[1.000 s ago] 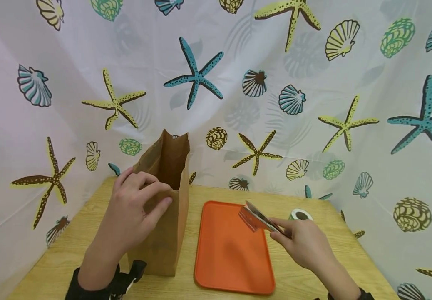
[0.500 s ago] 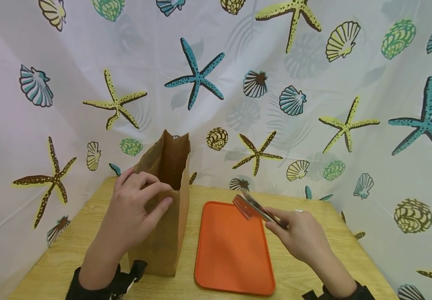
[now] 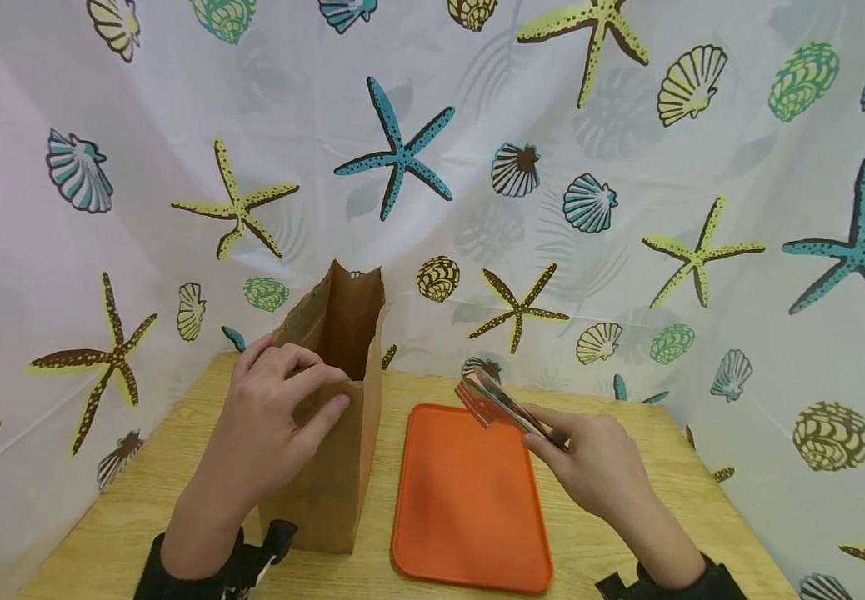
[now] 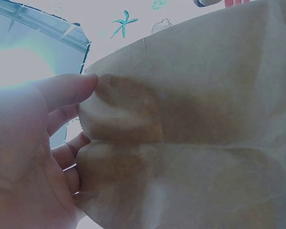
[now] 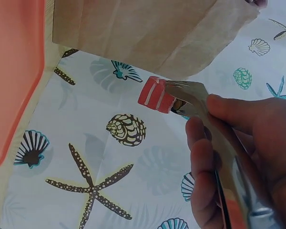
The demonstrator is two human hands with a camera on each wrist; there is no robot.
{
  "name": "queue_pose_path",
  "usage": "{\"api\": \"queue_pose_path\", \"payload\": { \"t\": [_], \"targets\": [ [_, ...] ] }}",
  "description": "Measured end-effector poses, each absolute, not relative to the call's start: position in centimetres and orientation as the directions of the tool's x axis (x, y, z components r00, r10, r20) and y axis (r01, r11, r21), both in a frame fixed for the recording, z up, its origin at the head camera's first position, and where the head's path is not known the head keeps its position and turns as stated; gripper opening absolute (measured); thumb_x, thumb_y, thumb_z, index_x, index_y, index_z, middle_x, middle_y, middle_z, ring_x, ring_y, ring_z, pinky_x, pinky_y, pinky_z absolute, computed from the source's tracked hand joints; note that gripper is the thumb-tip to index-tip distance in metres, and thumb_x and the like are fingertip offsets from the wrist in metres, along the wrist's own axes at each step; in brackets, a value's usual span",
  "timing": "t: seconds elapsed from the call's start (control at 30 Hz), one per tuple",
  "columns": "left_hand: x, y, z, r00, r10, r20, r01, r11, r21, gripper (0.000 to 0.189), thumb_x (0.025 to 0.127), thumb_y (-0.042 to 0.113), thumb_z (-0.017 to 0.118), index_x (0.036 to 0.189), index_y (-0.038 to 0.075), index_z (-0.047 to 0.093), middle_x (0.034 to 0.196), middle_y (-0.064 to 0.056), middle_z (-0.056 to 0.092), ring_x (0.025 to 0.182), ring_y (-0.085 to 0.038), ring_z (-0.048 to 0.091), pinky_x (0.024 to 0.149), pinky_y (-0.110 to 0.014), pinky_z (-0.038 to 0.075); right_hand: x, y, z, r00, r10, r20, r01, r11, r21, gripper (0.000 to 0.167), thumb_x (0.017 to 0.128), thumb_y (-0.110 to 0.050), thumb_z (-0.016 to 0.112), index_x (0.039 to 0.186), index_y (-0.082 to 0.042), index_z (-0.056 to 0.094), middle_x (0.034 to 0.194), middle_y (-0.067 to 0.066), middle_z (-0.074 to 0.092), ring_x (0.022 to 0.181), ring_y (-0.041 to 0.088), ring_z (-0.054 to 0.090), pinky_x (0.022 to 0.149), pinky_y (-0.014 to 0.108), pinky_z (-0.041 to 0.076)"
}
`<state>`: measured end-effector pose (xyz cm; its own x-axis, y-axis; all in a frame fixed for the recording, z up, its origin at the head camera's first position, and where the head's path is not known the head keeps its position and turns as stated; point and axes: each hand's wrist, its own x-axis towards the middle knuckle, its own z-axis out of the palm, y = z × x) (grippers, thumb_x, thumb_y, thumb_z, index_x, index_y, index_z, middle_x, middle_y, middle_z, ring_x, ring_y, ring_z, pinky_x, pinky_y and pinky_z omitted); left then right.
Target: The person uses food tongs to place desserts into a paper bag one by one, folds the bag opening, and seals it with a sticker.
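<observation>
A brown paper bag [image 3: 312,492] stands upright with its mouth open, left of the orange tray [image 3: 470,508]. My left hand [image 3: 267,425] pinches the bag's near rim between thumb and fingers. In the left wrist view the left thumb lies against the bag's creased wall [image 4: 205,105]. My right hand [image 3: 601,462] holds metal tongs [image 3: 511,406] above the tray's right side, pointing up and left. Between the tongs' tips is a small red, white-striped piece [image 5: 155,95], perhaps a packet; its kind is unclear. It hangs over the tray's far edge, apart from the bag.
A wooden table [image 3: 582,546] carries the bag and tray. White cloth [image 3: 537,108] printed with starfish and shells rises around its back and sides. A strip of table separates bag and tray.
My right hand has moved left and slightly up, bringing the tongs and red piece nearer the bag. A white roll beside that hand has become hidden. My left hand keeps its hold.
</observation>
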<state>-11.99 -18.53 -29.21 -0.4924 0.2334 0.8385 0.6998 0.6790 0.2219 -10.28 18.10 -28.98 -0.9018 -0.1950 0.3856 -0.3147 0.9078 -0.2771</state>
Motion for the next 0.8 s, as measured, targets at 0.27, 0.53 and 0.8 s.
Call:
{"api": "queue_pose_path", "payload": {
  "t": [0.27, 0.53, 0.8],
  "targets": [
    [-12.0, -18.4, -29.1, -0.494, 0.236, 0.837, 0.699, 0.681, 0.220, 0.014, 0.086, 0.016, 0.084, 0.098, 0.018, 0.078, 0.097, -0.002, 0.066, 0.093, -0.023, 0.063, 0.117, -0.065, 0.029, -10.4, 17.6, -28.4, -0.863, -0.206, 0.462, -0.362, 0.889, -0.280, 0.037, 0.095, -0.032, 0.077, 0.132, -0.033, 0.073, 0.061, -0.016, 0.062, 0.043, 0.002, 0.034, 0.042, 0.023, 0.026],
    [-11.9, -18.5, -29.1, -0.493, 0.237, 0.837, 0.698, 0.682, 0.218, 0.014, 0.086, 0.016, 0.084, 0.098, 0.018, 0.078, 0.097, -0.001, 0.066, 0.093, -0.022, 0.063, 0.117, -0.065, 0.029, -10.6, 16.9, -27.4, -0.808, -0.229, 0.543, -0.421, 0.868, -0.262, 0.037, 0.094, -0.029, 0.079, 0.131, -0.029, 0.075, 0.064, -0.014, 0.066, 0.043, -0.001, 0.036, 0.042, 0.023, 0.025],
    [-11.9, -18.5, -29.2, -0.497, 0.235, 0.835, 0.696, 0.682, 0.222, 0.013, 0.086, 0.017, 0.084, 0.098, 0.018, 0.078, 0.096, -0.001, 0.066, 0.093, -0.022, 0.063, 0.117, -0.065, 0.029, -10.8, 15.6, -25.9, -0.733, -0.260, 0.629, -0.495, 0.838, -0.231, 0.040, 0.092, -0.025, 0.082, 0.130, -0.028, 0.075, 0.064, -0.012, 0.066, 0.046, -0.002, 0.042, 0.042, 0.022, 0.028]
  ]
}}
